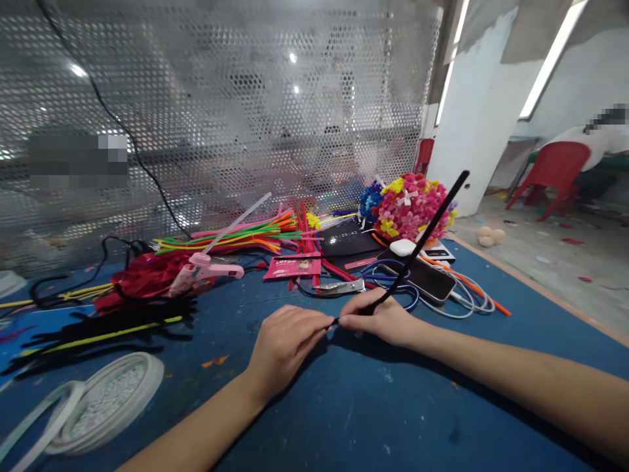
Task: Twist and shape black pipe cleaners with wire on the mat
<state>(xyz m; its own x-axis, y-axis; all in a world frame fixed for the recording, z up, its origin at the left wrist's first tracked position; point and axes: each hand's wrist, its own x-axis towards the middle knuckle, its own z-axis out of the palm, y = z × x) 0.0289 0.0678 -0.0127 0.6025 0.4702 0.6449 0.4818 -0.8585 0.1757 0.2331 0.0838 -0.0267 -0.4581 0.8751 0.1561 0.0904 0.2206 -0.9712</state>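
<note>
Between my two hands is a black pipe cleaner [427, 229], its long end slanting up to the right past my right hand. My left hand [289, 334] pinches its short lower end. Close beside it, my right hand [376, 318] is closed around the stem, with the fingertips of both hands almost meeting. Just behind my right hand lie blue-handled scissors [413, 296] and silver nail clippers [339, 286]. More black pipe cleaners [113, 328], with a yellow one among them, are heaped at the left.
A pink glue gun [206, 267], bundled coloured pipe cleaners [246, 233], a phone [432, 278], a white cable [472, 298] and a fuzzy flower ball [407, 206] line the back. A white ribbon roll [147, 373] lies front left. A perforated metal panel [221, 118] stands behind the table [344, 419].
</note>
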